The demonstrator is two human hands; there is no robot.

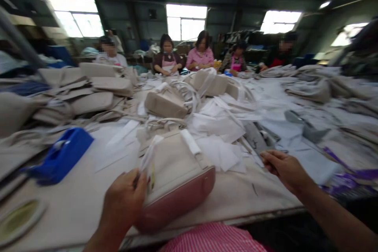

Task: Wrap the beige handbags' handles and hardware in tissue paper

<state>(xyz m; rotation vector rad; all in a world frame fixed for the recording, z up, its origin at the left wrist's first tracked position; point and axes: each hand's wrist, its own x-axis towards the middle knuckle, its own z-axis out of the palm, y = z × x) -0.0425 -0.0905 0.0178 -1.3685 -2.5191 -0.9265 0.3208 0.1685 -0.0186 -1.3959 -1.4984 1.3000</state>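
A cream bag with a dark pink base (177, 201) lies tilted near the table's front edge. My left hand (125, 195) is closed on the left side of this bag, where a whitish strip stands up beside the fingers. To the right, over the table and apart from the bag, my right hand (282, 167) has its fingers pinched together; whatever is between them is too small or blurred to name. A white wrapped piece (190, 141) lies across the top of the bag. Behind it are loose white sheets (218, 126).
A blue tape dispenser (63, 155) and a round tape roll (20, 220) are on the left. Beige bags (100, 102) are piled at the left, with another bag (167, 104) in the middle. Purple packaging (345, 179) lies right. Several people sit across the table.
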